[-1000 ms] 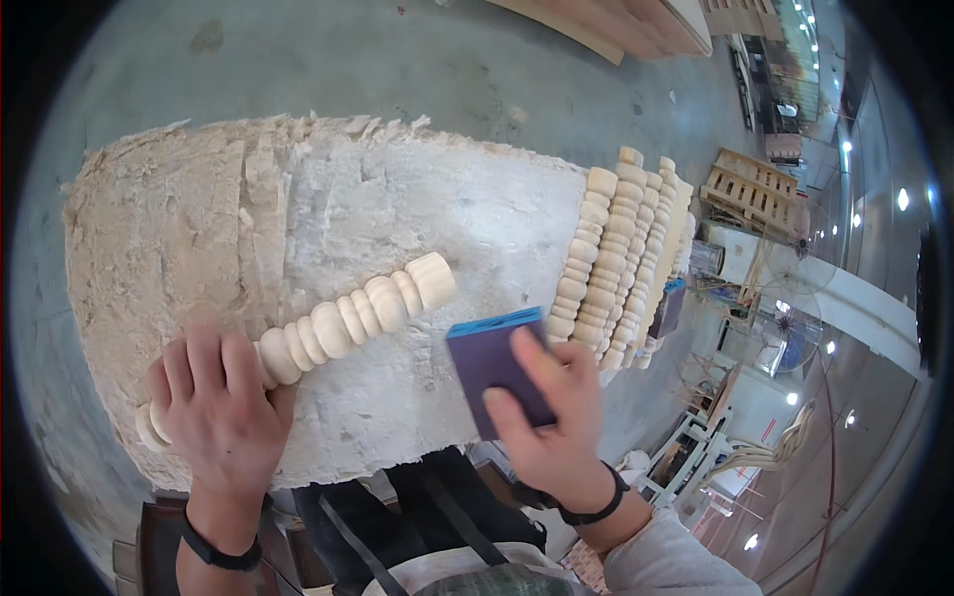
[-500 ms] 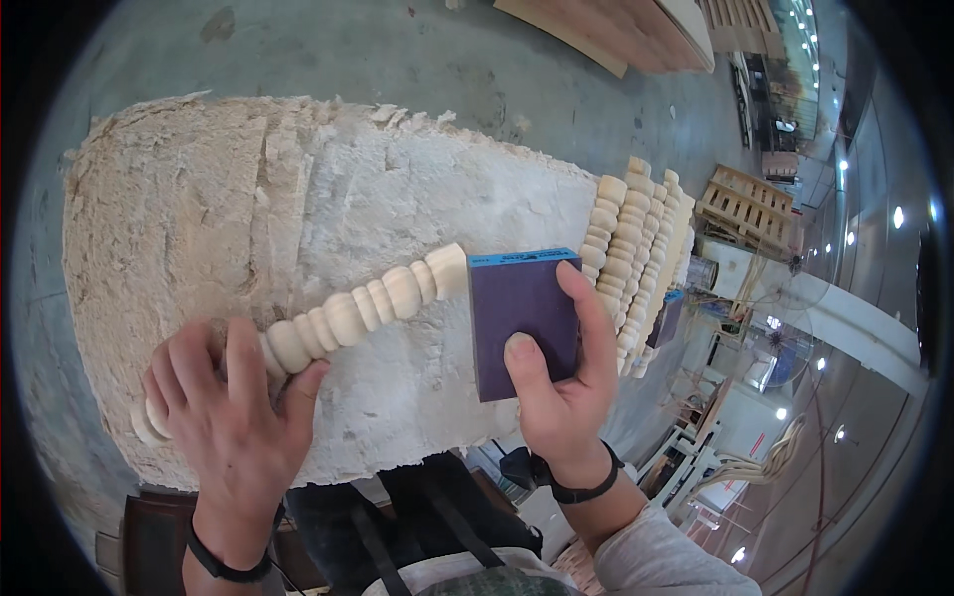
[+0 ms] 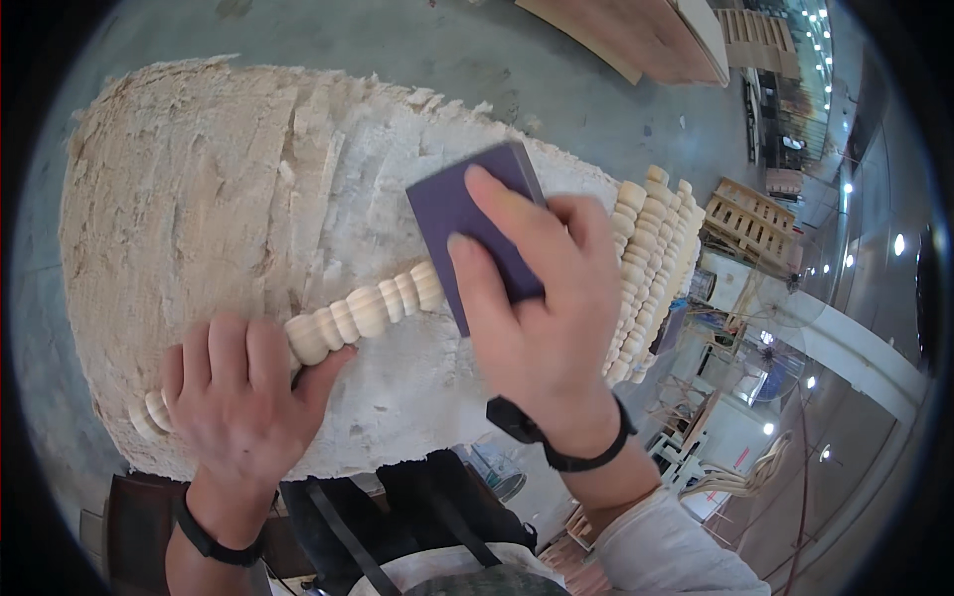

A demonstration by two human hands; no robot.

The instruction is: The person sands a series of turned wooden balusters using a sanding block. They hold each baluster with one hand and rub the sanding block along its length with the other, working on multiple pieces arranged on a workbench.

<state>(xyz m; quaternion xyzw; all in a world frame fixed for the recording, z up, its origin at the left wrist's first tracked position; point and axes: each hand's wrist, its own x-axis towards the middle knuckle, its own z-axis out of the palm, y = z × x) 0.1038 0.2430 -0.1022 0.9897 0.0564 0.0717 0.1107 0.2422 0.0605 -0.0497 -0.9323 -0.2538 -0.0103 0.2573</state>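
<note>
A pale turned wooden spindle lies slantwise across the rough, fibre-covered work surface. My left hand is wrapped over its near-left part, with the spindle's end showing past the fingers. In my right hand is a purple sanding block, thumb and forefinger lying on its broad face. The block is tilted and covers the spindle's far-right end. Whether it touches the wood there I cannot tell.
Several similar turned spindles lie side by side at the right end of the surface. A second purple block is partly visible beyond them. Farther off are a wooden pallet and a large wooden panel on the floor.
My right hand has moved the sanding block up and leftward over the spindle's end, turning it. My left hand keeps its hold, shifted slightly right.
</note>
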